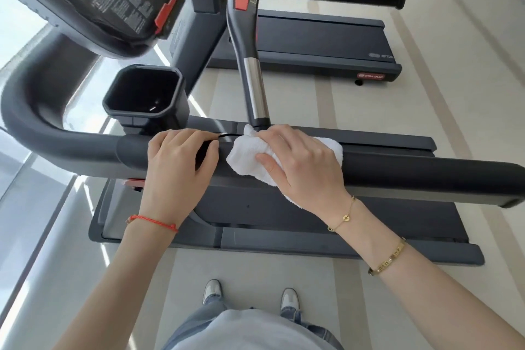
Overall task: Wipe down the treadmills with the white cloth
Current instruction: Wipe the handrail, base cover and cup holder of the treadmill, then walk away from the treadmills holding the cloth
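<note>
Now, from the head view, the right hand (301, 162) presses the white cloth (250, 153) on the treadmill's handrail (426, 176); just beside it the left hand (176, 165) grips the rail. Best wrap the cloth around, keeping firm pressure.

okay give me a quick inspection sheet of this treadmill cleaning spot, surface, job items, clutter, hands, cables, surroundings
Surface: dark padded side handrail of the near treadmill, part-covered by the cloth.
Job's things: white cloth bunched on the rail beside the chrome-banded grip post.
Clutter: nothing seen; black cup holder looks empty.
Hands: right hand presses the cloth onto the rail; left hand grips the rail next to it.
Cables: thin black cord at the left fingertips.
Surroundings: console above, second treadmill behind, pale striped floor.
</note>
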### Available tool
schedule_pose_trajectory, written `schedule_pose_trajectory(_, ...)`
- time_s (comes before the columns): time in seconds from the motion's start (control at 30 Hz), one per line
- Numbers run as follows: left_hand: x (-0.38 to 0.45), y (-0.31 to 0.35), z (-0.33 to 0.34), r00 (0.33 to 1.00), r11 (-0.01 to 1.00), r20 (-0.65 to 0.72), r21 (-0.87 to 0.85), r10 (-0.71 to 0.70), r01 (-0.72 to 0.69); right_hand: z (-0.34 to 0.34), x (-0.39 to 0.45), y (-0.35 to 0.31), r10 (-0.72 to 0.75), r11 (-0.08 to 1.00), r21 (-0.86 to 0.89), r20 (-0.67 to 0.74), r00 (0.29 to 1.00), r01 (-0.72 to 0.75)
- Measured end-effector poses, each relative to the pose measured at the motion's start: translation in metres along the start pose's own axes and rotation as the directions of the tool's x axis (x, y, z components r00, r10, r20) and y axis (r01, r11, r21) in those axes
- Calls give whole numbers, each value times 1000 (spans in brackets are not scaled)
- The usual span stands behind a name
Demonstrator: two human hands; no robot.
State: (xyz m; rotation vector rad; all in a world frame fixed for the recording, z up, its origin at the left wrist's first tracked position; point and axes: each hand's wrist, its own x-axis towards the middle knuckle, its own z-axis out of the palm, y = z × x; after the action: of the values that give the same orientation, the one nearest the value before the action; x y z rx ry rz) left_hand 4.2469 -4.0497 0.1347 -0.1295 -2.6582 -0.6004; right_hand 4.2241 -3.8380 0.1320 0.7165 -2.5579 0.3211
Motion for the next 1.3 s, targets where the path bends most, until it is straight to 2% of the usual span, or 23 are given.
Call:
schedule_pose_trajectory(0.37, -1, -96, -51, 999, 1000, 35, -17, -20, 20, 39, 56, -97, 8, 1000, 4, 11, 1000, -8)
schedule_pose_trajectory(0.5, -5, -116, -64, 998, 999, 60, -49, -11, 14, 43, 63, -111, 24, 1000, -3, 26, 999, -24)
schedule_pose_trajectory(0.67, -7, -123, -72, 993, 994, 98, -93, 61, -52, 34, 62, -115, 52, 997, 53, 114, 992, -58)
schedule_pose_trajectory(0.77, -5, -118, -75, 989, 986, 95, -135, 110, -97, 24, 55, -122, 70, 997, 40, 51, 996, -72)
schedule_pose_trajectory(0.87, -5, -106, -77, 980, 973, 109, -179, 167, -146, 9, 38, -129, 154, 987, 47, -21, 988, -153)
schedule_pose_trajectory(1.1, -17, -60, -66, 934, 922, 163, -281, 318, -265, -31, -36, -132, 438, 899, 50, -109, 892, -435)
schedule_pose_trajectory(1.3, -43, -5, -39, 850, 864, 266, -364, 454, -347, -67, -116, -121, 682, 731, 32, -75, 728, -682)
